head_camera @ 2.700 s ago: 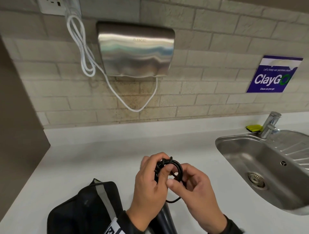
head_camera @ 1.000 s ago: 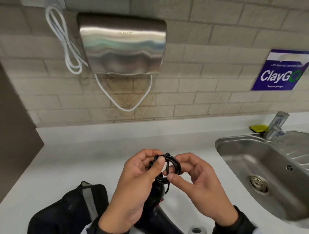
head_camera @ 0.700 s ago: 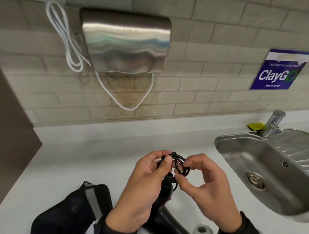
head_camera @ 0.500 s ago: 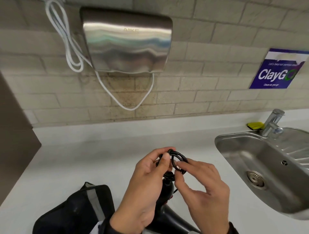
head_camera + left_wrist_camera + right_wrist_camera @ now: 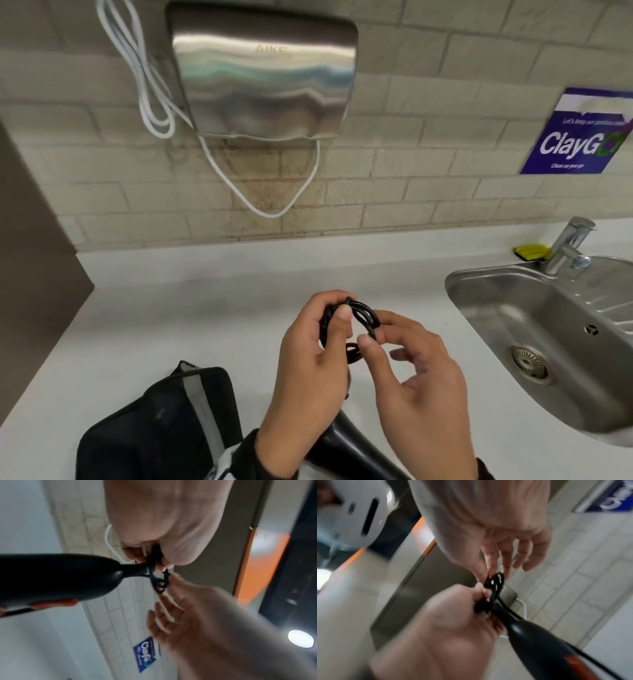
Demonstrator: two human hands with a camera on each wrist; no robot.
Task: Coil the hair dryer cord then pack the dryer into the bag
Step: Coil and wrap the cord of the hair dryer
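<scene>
The black cord (image 5: 363,317) is wound into a small coil held above the white counter. My left hand (image 5: 315,356) grips the coil with thumb on top and fingers curled behind it. My right hand (image 5: 411,373) pinches a loop of the coil between thumb and forefinger, its other fingers spread loosely. The black hair dryer (image 5: 339,445) hangs below the coil, its handle end meeting the cord (image 5: 154,574) in the left wrist view. The right wrist view shows the dryer body (image 5: 539,642) with an orange part. A black bag (image 5: 157,425) with a grey stripe lies at the lower left.
A steel sink (image 5: 548,329) with tap (image 5: 568,246) lies at the right, a yellow sponge (image 5: 532,252) behind it. A steel hand dryer (image 5: 263,75) with a white cable (image 5: 150,89) hangs on the tiled wall. A brown panel (image 5: 30,240) borders the counter's left.
The coil stays in my left hand. My right hand has shifted its pinch around the loops, its other fingers opening out. The view has tilted slightly.
</scene>
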